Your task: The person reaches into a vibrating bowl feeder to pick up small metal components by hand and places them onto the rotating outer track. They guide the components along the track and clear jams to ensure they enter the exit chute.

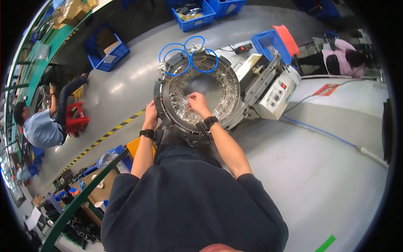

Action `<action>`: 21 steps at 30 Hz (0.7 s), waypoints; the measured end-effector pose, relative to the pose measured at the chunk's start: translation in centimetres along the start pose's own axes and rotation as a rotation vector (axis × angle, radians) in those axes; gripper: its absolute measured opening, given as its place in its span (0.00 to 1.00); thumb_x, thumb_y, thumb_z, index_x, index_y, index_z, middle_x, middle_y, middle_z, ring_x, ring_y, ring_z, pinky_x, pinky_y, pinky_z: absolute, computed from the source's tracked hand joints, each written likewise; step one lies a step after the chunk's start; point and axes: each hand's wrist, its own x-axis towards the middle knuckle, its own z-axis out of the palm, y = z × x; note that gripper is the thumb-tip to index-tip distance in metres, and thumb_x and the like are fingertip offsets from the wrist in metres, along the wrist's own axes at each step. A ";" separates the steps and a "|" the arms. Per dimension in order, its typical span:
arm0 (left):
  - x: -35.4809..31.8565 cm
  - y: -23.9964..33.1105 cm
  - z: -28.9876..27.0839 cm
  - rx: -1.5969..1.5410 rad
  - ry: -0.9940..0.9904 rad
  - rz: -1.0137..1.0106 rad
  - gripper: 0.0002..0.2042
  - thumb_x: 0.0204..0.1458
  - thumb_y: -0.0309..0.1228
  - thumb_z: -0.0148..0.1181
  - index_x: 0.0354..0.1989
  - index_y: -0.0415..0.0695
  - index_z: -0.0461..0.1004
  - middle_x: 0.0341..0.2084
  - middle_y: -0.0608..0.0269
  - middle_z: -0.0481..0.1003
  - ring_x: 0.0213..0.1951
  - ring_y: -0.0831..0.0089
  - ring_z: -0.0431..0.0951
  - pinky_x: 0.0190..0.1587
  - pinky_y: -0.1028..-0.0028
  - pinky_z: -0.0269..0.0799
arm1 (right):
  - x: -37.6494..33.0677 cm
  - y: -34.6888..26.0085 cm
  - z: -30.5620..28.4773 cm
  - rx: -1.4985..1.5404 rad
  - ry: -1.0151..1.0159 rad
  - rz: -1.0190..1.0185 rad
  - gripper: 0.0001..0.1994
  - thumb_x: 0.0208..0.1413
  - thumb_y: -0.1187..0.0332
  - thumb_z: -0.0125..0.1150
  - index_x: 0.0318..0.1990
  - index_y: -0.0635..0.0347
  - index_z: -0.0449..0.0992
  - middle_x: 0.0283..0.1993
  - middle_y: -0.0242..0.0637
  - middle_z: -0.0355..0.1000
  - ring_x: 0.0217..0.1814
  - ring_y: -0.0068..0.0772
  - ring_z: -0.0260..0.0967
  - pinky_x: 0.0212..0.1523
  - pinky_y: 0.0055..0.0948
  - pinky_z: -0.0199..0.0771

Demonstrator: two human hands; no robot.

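In front of me stands a round vibratory bowl feeder [167, 94] with a dark outer rim. Many small shiny metal parts [228, 105] lie in a ring around its smooth middle. My right hand [197, 104] reaches over the near rim into the bowl, its fingers closed in a pinch at a small shiny metal part just above the others. At the bowl's outer left side is my left hand [151, 115], fingers drawn together; what they hold is too small to make out. Both wrists wear black bands.
Blue air tubes [191, 59] loop over the bowl's far side. A white control box [275, 96] adjoins on the right, beside a linear track. Blue bins [108, 52] stand around on the floor. One person [44, 126] sits at left, another [344, 59] is at far right.
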 end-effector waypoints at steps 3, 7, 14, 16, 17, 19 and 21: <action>0.0 0.4 0.5 -0.012 0.046 0.024 0.09 0.60 0.29 0.51 0.42 0.41 0.76 0.23 0.74 0.73 0.21 0.86 0.69 0.21 0.83 0.60 | 0.7 -1.9 -0.3 0.496 -0.040 0.183 0.07 0.56 0.74 0.56 0.42 0.65 0.72 0.34 0.38 0.74 0.35 0.31 0.76 0.35 0.28 0.80; 1.2 0.8 0.1 -0.008 0.020 0.035 0.09 0.60 0.29 0.50 0.42 0.42 0.76 0.24 0.75 0.74 0.22 0.87 0.68 0.23 0.84 0.60 | 2.3 -3.1 -0.2 0.671 -0.055 0.178 0.08 0.57 0.75 0.55 0.44 0.64 0.71 0.36 0.38 0.74 0.35 0.34 0.77 0.36 0.28 0.79; 4.8 3.4 -0.5 0.118 -0.119 -0.010 0.10 0.60 0.29 0.49 0.41 0.44 0.78 0.25 0.76 0.75 0.23 0.88 0.68 0.25 0.85 0.59 | 4.5 -4.1 1.6 0.679 0.027 0.138 0.07 0.58 0.76 0.53 0.43 0.64 0.71 0.37 0.39 0.74 0.37 0.34 0.76 0.37 0.30 0.80; 5.6 4.3 -0.2 0.168 -0.175 0.016 0.10 0.60 0.30 0.49 0.41 0.44 0.78 0.25 0.77 0.75 0.24 0.88 0.67 0.26 0.84 0.58 | 5.1 -4.4 1.6 0.700 0.048 0.117 0.07 0.58 0.76 0.52 0.43 0.64 0.71 0.38 0.39 0.74 0.38 0.35 0.76 0.38 0.31 0.80; 5.9 4.6 -0.1 0.193 -0.204 0.030 0.10 0.61 0.30 0.49 0.41 0.44 0.78 0.26 0.77 0.75 0.24 0.88 0.67 0.26 0.84 0.58 | 5.1 -4.4 1.6 0.781 0.075 0.127 0.07 0.58 0.77 0.51 0.43 0.65 0.71 0.38 0.39 0.74 0.39 0.35 0.76 0.39 0.31 0.80; 6.7 4.7 -0.3 0.192 -0.227 0.017 0.10 0.61 0.30 0.49 0.41 0.44 0.78 0.26 0.77 0.75 0.24 0.88 0.67 0.26 0.84 0.58 | 5.2 -4.4 1.4 0.944 0.129 0.141 0.07 0.58 0.77 0.49 0.43 0.65 0.71 0.38 0.40 0.73 0.41 0.37 0.76 0.41 0.33 0.80; 7.1 4.9 -0.6 0.202 -0.261 -0.016 0.10 0.61 0.31 0.50 0.41 0.43 0.78 0.26 0.77 0.75 0.25 0.88 0.68 0.27 0.84 0.59 | 5.5 -4.9 0.6 0.969 0.164 0.120 0.09 0.58 0.77 0.48 0.44 0.65 0.71 0.39 0.41 0.74 0.43 0.38 0.75 0.43 0.34 0.79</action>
